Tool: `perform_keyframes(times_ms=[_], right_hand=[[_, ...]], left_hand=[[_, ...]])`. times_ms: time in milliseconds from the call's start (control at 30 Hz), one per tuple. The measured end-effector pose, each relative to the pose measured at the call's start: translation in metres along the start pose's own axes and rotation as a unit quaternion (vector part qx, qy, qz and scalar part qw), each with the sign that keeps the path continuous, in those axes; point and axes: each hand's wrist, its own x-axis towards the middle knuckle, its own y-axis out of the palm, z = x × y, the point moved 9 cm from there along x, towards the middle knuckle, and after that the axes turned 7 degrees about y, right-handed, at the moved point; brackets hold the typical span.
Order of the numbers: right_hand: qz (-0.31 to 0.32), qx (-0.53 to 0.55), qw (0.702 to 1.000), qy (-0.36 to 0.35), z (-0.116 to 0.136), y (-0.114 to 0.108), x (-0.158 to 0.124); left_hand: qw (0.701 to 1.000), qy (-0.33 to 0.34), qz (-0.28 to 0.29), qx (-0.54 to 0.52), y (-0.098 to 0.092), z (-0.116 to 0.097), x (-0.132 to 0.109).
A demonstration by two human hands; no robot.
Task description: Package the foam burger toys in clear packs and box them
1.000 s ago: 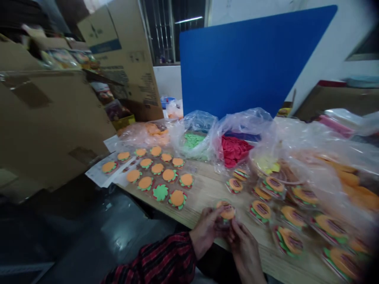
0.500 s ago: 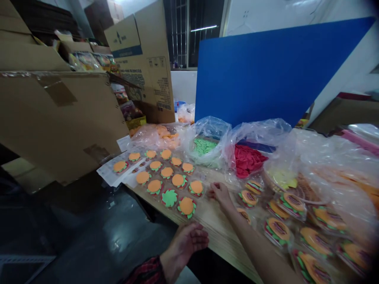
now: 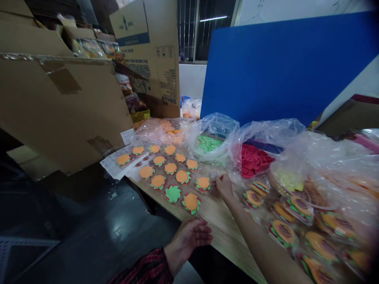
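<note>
My right hand [image 3: 224,186] is over the table just right of a toy burger [image 3: 203,183] with an orange bun top and green frilly edge. Its fingers are curled together; whatever they pinch, if anything, is hidden. At the table's front edge is my left hand [image 3: 194,238], palm sideways, fingers loosely bent and apart, holding nothing. Several similar toy burgers stand in rows in clear plastic shells. One stack [image 3: 173,193] in the front row shows a green lettuce piece on top, without a bun.
Behind are clear bags of orange pieces [image 3: 174,135], green pieces [image 3: 209,143] and red pieces [image 3: 256,161]. Packed toy burgers [image 3: 282,232] lie at right, near a basket [image 3: 315,195]. A large carton [image 3: 63,118] stands left, a blue board [image 3: 284,67] behind.
The view has shifted, so the table sits slightly farther right. My right hand's fingers have curled in more, near the same burger. My left hand has stayed by the table edge.
</note>
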Motion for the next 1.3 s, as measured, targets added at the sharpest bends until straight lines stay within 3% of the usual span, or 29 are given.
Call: perform_keyframes(times_ms=[167, 400, 533, 667, 833, 933, 1000, 1100, 1200, 1300], right_hand=[[-0.022, 0.024, 0.999, 0.043, -0.002, -0.011, -0.002], [0.024, 0.121, 0.980, 0.158, -0.015, 0.002, -0.011], [0.058, 0.189, 0.965, 0.174, -0.006, 0.000, -0.027], [0.101, 0.235, 0.953, 0.162, 0.003, -0.016, -0.057], [0.135, 0.251, 0.947, 0.145, -0.003, -0.043, -0.098], [0.119, 0.236, 0.958, 0.110, -0.007, -0.062, -0.105], [0.093, 0.246, 0.957, 0.122, -0.015, -0.074, -0.103], [0.156, 0.296, 0.929, 0.160, -0.022, -0.074, -0.099], [0.247, 0.278, 0.924, 0.085, -0.009, -0.074, -0.104], [0.224, 0.144, 0.958, -0.105, 0.012, -0.089, -0.121]], left_hand=[[1.000, 0.006, -0.012, 0.012, -0.001, -0.001, 0.001], [1.000, 0.005, -0.021, 0.021, 0.002, -0.003, 0.000], [1.000, -0.013, -0.001, -0.001, 0.009, 0.000, 0.001], [0.995, 0.014, 0.043, -0.085, 0.034, -0.013, 0.001], [0.984, 0.039, 0.099, -0.144, 0.068, -0.028, -0.003], [0.988, 0.007, 0.075, -0.137, 0.069, -0.018, -0.002], [0.989, -0.011, 0.072, -0.128, 0.069, -0.011, -0.003], [0.989, -0.037, 0.083, -0.119, 0.072, -0.004, -0.005], [0.990, -0.070, 0.055, -0.112, 0.068, 0.003, -0.006], [0.991, -0.087, 0.024, -0.104, 0.064, 0.006, -0.004]])
